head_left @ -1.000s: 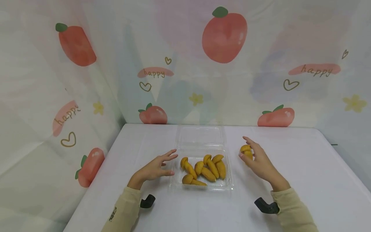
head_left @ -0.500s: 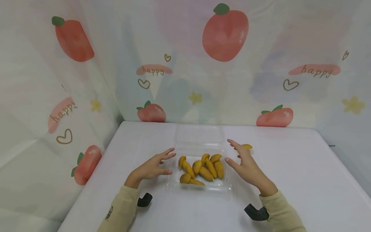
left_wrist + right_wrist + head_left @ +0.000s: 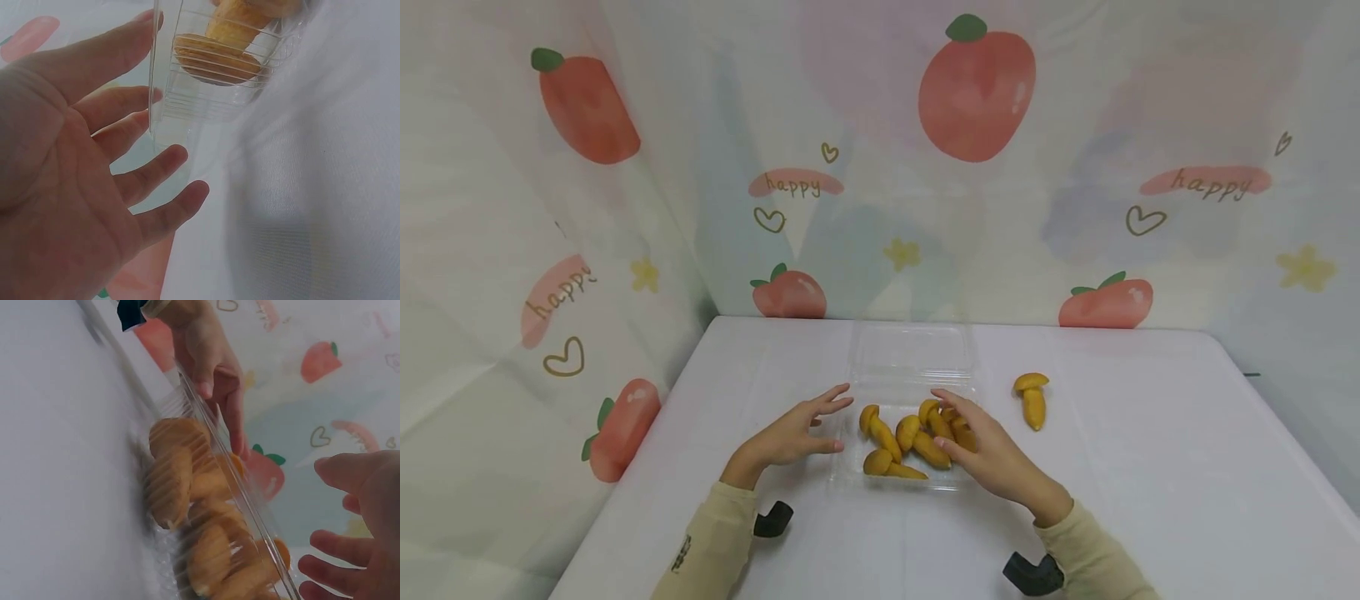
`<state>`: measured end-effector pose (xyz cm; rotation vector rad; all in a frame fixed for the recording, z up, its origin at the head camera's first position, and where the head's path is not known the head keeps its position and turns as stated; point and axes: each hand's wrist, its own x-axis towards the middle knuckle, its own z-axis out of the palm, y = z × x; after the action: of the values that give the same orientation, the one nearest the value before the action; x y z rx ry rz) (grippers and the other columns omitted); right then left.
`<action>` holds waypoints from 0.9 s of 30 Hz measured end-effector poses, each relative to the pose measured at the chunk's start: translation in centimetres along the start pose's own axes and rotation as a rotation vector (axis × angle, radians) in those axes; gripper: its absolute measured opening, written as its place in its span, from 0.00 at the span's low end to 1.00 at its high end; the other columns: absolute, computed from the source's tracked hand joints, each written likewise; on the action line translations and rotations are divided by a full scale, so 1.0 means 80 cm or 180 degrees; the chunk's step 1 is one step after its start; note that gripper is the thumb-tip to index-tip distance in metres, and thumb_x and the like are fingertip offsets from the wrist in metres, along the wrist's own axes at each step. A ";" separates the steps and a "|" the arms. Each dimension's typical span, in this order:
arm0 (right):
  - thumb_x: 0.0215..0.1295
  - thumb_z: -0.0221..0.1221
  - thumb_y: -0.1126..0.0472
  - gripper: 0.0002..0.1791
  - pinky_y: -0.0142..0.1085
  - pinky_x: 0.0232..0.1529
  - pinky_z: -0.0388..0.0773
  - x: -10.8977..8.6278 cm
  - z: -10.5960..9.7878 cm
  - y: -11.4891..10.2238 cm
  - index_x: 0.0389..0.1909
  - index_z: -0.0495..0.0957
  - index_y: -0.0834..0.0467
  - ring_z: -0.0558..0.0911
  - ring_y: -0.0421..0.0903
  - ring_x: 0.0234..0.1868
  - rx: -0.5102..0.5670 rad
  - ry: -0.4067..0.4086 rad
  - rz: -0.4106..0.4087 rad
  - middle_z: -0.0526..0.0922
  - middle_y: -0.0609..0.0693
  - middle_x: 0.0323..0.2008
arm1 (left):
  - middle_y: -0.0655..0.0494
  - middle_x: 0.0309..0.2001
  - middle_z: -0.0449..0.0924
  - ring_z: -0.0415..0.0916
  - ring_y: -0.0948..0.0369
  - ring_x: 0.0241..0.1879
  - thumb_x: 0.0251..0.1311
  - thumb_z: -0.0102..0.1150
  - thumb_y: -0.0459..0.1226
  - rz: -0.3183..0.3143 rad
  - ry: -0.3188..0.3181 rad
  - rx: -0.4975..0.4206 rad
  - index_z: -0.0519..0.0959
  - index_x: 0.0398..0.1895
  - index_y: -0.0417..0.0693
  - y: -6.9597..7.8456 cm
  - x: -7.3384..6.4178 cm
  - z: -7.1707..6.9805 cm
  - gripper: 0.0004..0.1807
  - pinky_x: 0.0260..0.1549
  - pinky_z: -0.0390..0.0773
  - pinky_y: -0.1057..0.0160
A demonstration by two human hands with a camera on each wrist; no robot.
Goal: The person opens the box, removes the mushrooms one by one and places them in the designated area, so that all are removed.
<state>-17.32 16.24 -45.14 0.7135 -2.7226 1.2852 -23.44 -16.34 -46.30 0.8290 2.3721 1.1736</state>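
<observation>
A clear plastic clamshell box (image 3: 852, 477), its lid (image 3: 913, 350) folded back flat, holds several yellow-brown mushrooms (image 3: 883, 435). One more mushroom (image 3: 1033, 404) lies on the table right of the box. My left hand (image 3: 784, 435) is beside the box's left side, fingers spread and holding nothing; in the left wrist view its fingertips (image 3: 178, 154) are at the box rim, contact unclear. Over the right part of the box hovers my right hand (image 3: 1000, 467), partly hiding the mushrooms there. The right wrist view shows that hand (image 3: 369, 519) apart from the rim, with nothing in it.
A white-covered table (image 3: 1157, 467) carries the box and the loose mushroom. Patterned cloth (image 3: 865, 250) with fruit prints stands behind and to the left. A black curved piece sits at each wrist, such as the right one (image 3: 1033, 575).
My right hand has let go of the mushroom right of the box and moved left over the box. That mushroom now lies in full view. My left hand has hardly moved.
</observation>
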 end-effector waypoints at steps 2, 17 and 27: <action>0.71 0.62 0.59 0.34 0.62 0.63 0.75 -0.001 0.005 -0.003 0.75 0.62 0.55 0.78 0.62 0.61 0.0064 -0.0112 -0.0019 0.79 0.61 0.60 | 0.44 0.82 0.45 0.47 0.42 0.80 0.65 0.65 0.34 0.0005 0.0001 0.0005 0.61 0.77 0.39 0.000 0.000 0.000 0.39 0.70 0.65 0.34; 0.71 0.62 0.49 0.37 0.55 0.60 0.79 -0.001 0.028 -0.003 0.76 0.61 0.53 0.81 0.56 0.60 0.0275 -0.1117 -0.0043 0.80 0.56 0.63 | 0.45 0.83 0.46 0.47 0.43 0.80 0.64 0.66 0.34 0.0016 0.0009 0.0027 0.61 0.76 0.38 -0.001 -0.001 -0.002 0.39 0.70 0.65 0.35; 0.69 0.62 0.43 0.41 0.55 0.59 0.79 -0.004 0.031 -0.006 0.78 0.58 0.47 0.81 0.50 0.61 0.0045 -0.1387 0.0102 0.81 0.49 0.61 | 0.44 0.82 0.46 0.47 0.42 0.80 0.64 0.66 0.33 0.0001 0.0019 0.0015 0.61 0.76 0.37 0.002 -0.001 0.000 0.39 0.69 0.65 0.34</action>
<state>-16.45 14.30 -46.50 1.0682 -3.0683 1.2847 -23.30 -16.31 -46.14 0.8286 2.3805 1.1729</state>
